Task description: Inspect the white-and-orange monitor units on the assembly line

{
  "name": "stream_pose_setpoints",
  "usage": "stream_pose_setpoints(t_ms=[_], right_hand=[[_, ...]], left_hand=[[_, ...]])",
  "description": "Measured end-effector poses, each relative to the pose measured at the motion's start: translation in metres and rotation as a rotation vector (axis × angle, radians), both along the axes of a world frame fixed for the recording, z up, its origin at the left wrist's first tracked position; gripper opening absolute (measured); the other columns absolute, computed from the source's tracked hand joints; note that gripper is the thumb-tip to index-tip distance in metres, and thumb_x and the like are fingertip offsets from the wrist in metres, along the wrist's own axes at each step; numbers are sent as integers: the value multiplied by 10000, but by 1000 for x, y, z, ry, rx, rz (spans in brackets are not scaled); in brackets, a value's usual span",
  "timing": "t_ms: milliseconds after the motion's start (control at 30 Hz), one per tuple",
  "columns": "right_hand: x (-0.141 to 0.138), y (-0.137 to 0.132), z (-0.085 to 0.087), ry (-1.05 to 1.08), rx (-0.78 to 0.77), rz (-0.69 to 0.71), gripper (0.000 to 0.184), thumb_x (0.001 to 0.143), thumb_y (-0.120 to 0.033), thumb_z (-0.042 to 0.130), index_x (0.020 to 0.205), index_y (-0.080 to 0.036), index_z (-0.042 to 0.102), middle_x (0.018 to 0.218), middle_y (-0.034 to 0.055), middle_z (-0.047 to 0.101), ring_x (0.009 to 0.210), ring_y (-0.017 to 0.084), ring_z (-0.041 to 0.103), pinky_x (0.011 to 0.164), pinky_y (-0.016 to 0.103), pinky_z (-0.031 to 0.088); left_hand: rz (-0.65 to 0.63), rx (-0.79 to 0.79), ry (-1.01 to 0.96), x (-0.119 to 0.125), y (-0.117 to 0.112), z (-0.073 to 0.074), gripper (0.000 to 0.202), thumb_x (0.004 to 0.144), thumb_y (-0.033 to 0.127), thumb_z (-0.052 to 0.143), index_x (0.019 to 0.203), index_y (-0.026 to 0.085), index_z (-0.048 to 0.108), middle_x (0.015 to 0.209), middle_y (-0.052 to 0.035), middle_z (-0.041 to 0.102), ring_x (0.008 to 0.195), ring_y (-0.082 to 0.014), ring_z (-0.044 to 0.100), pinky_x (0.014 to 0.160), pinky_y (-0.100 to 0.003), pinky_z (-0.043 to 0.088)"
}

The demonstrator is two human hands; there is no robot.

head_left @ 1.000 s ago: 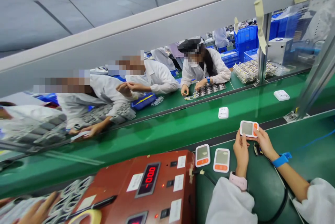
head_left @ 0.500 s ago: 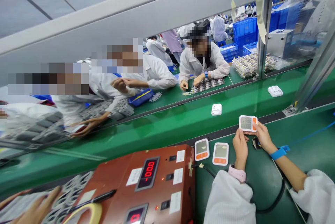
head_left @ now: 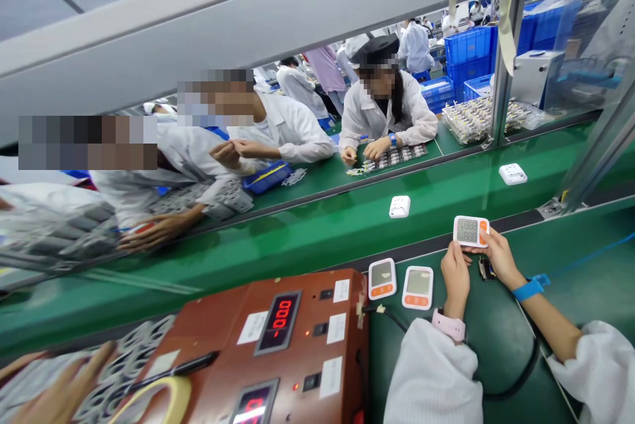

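Between my two hands is a white digital display unit [head_left: 471, 231] with a grey screen showing digits and orange buttons. My left hand [head_left: 455, 272], below a pink watch band, pinches its lower left edge. My right hand [head_left: 499, 255], with a blue strap on the wrist, grips its right end, thumb over the orange buttons. Two similar units, one nearer the box [head_left: 381, 279] and one beside it [head_left: 417, 288], lie screen up on the green bench left of my hands. A small dark part with a cable [head_left: 487, 269] lies under my right hand.
A brown test box [head_left: 317, 305] with red readouts stands left, bearing a pen [head_left: 191, 366] and tape roll [head_left: 181, 397]. Beyond the bench edge, white units [head_left: 399, 206] ride a green belt [head_left: 342, 219]. Co-workers sit opposite; another person's hand [head_left: 74, 384] is at lower left. A metal post [head_left: 602, 139] rises right.
The white units on the belt have shifted left. A co-worker's hand across the belt has moved over an item. My hands keep the display unit in nearly the same place.
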State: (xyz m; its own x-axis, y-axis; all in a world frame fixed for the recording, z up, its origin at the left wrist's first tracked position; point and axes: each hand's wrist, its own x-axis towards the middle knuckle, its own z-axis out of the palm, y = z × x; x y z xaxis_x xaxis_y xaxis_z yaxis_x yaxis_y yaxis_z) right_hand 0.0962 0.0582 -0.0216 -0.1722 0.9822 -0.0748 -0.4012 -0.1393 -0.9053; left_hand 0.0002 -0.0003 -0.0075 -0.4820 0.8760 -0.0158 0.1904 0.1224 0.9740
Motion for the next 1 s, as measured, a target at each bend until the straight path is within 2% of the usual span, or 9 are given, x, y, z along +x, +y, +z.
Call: stream_pose_setpoints(t_ms=[600, 867, 1000], right_hand=[[0, -1, 2, -4, 0, 1, 487, 703, -494, 727, 1041, -151, 655, 932, 66, 699, 656, 202, 656, 517, 287, 563], [1, 0, 1, 20, -5, 23, 487, 705, -496, 731, 1037, -148, 655, 874, 58, 704, 610, 180, 648, 563, 292, 575], [-2, -1, 6, 48, -6, 19, 468, 717, -485, 726, 1034, -149, 649, 899, 59, 702, 647, 184, 660, 580, 286, 579]], left_hand=[[5, 12, -31, 0, 1, 0, 581, 888, 638, 237, 711, 188, 559, 541, -13, 573, 519, -148, 565, 544, -246, 436], [-2, 3, -25, -1, 2, -2, 598, 884, 648, 238, 755, 182, 589, 549, -16, 584, 521, -155, 574, 552, -254, 451], [-6, 9, -7, -2, 2, -1, 623, 884, 653, 236, 763, 174, 615, 545, -25, 590, 522, -161, 573, 556, -260, 453]])
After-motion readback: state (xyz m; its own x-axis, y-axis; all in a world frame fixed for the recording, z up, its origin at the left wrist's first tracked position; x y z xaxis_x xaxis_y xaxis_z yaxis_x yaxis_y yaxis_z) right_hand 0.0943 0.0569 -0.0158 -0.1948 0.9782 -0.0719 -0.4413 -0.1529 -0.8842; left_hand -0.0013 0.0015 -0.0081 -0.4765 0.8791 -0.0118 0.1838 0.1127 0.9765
